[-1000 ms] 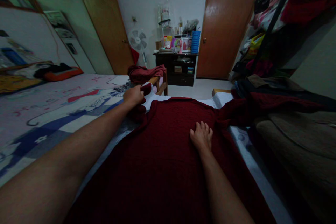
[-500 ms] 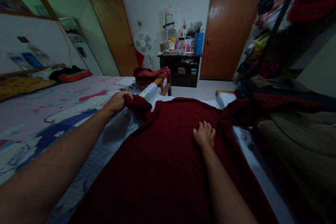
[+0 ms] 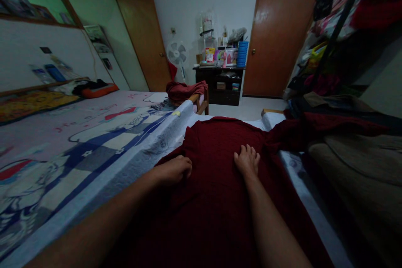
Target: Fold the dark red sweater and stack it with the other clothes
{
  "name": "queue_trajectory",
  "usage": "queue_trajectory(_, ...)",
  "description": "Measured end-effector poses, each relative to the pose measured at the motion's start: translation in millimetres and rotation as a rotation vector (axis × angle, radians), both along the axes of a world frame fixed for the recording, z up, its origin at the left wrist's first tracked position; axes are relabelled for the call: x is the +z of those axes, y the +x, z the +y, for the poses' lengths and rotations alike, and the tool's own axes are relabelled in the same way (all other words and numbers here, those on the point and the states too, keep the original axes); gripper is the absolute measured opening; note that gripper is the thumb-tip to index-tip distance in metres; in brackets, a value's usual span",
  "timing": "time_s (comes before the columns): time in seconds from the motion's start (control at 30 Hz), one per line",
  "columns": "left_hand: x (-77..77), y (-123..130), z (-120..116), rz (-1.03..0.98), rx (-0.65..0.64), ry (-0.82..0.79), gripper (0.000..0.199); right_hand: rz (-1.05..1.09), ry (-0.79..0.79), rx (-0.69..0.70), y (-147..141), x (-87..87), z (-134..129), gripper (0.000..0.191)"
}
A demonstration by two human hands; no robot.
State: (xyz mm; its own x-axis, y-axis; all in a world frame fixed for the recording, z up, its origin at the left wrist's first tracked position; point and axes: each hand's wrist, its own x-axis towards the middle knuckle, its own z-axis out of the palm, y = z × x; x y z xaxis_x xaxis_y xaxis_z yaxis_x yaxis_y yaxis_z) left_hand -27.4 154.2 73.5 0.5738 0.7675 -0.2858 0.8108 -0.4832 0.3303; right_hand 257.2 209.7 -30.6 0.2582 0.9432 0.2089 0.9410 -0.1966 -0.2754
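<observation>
A dark red knitted sweater [image 3: 216, 201] is spread over a pale blue-white patterned cloth [image 3: 147, 155]. My left hand [image 3: 177, 169] is closed over the left part of the sweater, fingers curled around cloth that looks like its left sleeve; the fingertips are partly hidden. On the upper right of the body, my right hand [image 3: 247, 161] lies flat with fingers spread, pressing the fabric. The right sleeve [image 3: 287, 132] stretches out sideways toward the pile of clothes.
To the left is a bed with a patterned sheet [image 3: 103, 134]. Folded dark and brown clothes [image 3: 361, 159] are heaped at the right. Beyond the far end stand a wooden chair [image 3: 204, 102] with a reddish cloth [image 3: 185, 91], a fan [image 3: 176, 53] and a black cabinet [image 3: 218, 86].
My left hand has brought the left sleeve inward, to the right and nearer me, over the sweater's body. The right hand stays flat on the fabric. The view has shifted slightly left.
</observation>
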Motion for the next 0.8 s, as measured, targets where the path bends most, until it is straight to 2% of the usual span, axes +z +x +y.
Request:
queue_trajectory(0.1,-19.0,10.2,-22.6,-0.089,0.349,0.271,0.039,-0.001,0.011,-0.003,0.0,-0.8,-0.1,0.05)
queue_trajectory(0.17,-28.7,15.4,-40.4,-0.13,0.564,0.307,0.052,-0.001,0.015,0.002,0.1,-0.8,-0.2,0.05)
queue_trajectory(0.2,-33.5,17.3,-48.7,-0.145,0.614,0.271,0.061,0.001,0.014,0.004,0.2,-0.5,-0.3,0.05)
queue_trajectory(0.27,-41.9,19.0,-61.1,-0.172,0.617,0.168,0.076,0.008,0.008,0.006,0.4,0.2,-0.3,0.05)
queue_trajectory(0.37,-43.6,14.8,-63.1,-0.207,0.474,0.134,0.073,0.014,-0.001,0.001,0.6,1.1,0.0,0.05)
queue_trajectory(0.47,-20.9,-0.1,-46.0,-0.178,0.381,0.303,0.069,0.016,-0.002,-0.002,0.7,1.4,0.5,0.05)
queue_trajectory(0.57,23.0,-23.3,-21.9,-0.066,0.388,0.513,0.059,0.02,-0.001,-0.002,0.6,1.6,0.3,0.05)
queue_trajectory(0.63,54.0,-39.5,-8.2,0.04,0.502,0.662,0.053,0.012,0.011,0.003,0.5,1.7,-0.3,0.05)
queue_trajectory(0.7,78.5,-54.1,1.8,0.109,0.617,0.804,0.047,0.002,0.023,0.006,0.3,1.9,-1.2,0.049)
queue_trajectory(0.8,95.2,-71.5,11.8,0.181,0.839,0.943,0.037,-0.001,0.025,0.006,-0.2,2.2,-2.5,0.048)
